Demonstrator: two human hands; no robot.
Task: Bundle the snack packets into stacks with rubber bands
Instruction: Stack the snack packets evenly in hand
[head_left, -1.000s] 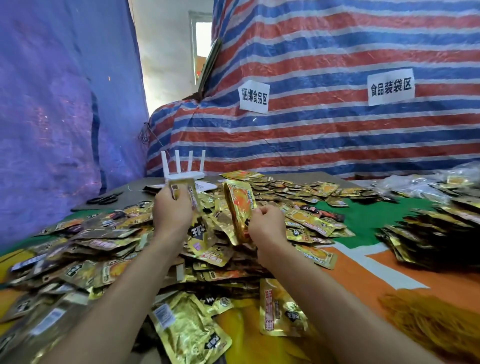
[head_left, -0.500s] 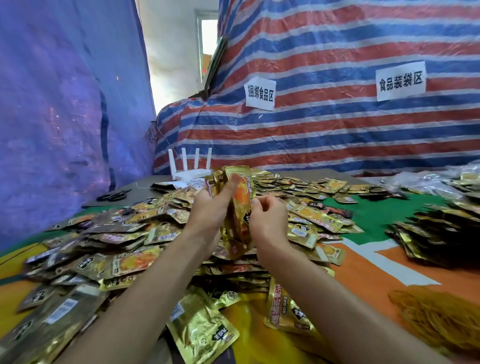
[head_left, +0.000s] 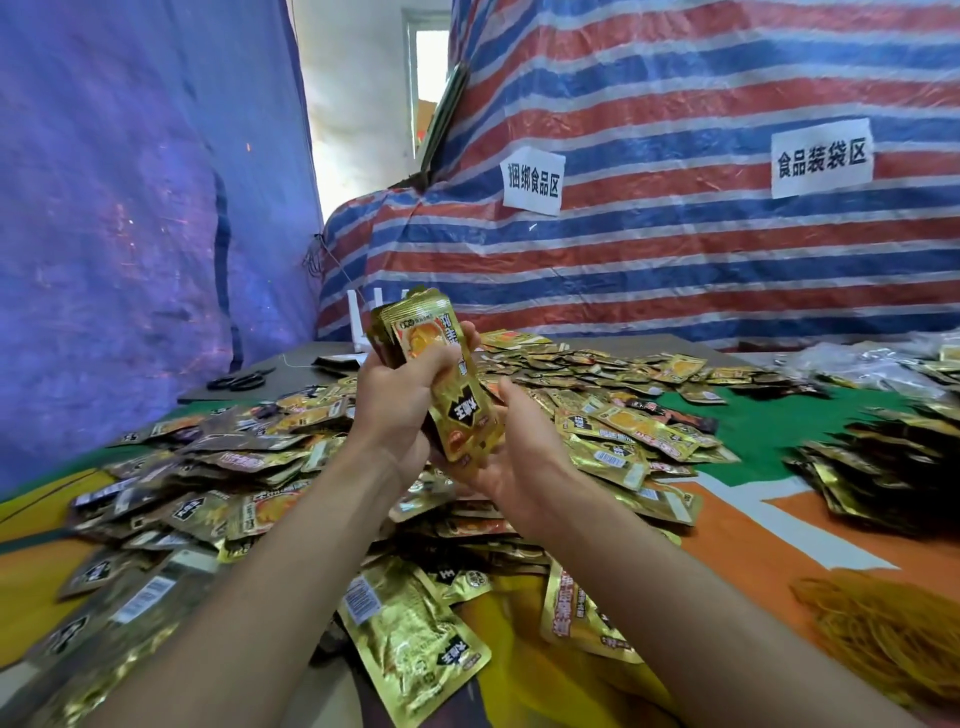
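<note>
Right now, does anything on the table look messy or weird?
The loose snack packets sprawl in a jumbled heap over the table, overlapping at every angle. The stack in the left hand is slightly fanned, edges uneven. Nothing looks torn or spilled.

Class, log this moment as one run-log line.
left grip: holds packet stack | right grip: open under stack | rubber bands: piled right, untouched | stack: unbanded
</note>
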